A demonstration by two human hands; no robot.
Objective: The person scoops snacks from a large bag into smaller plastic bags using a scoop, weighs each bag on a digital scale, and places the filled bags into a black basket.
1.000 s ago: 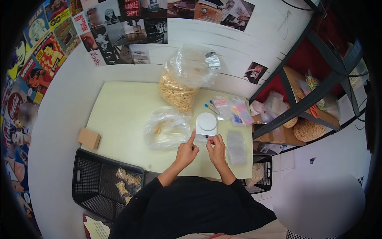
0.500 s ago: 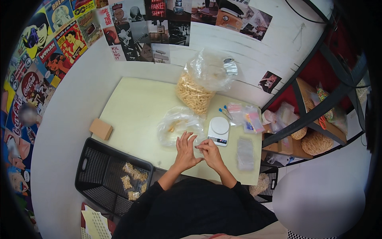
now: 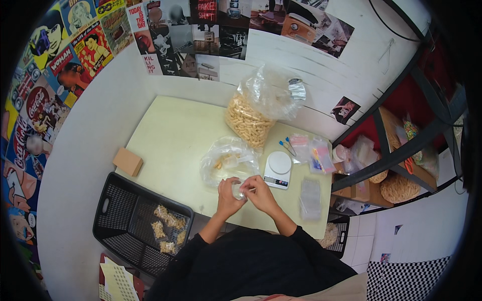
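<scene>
Both hands meet over the near edge of the desk, left hand and right hand each with a grip clenched on a small clear bag held between them. Just beyond lies an open plastic bag with a few snacks inside. A white scale sits just right of it. Behind stands a big snack bag. A black basket with filled packets sits left, below the desk.
</scene>
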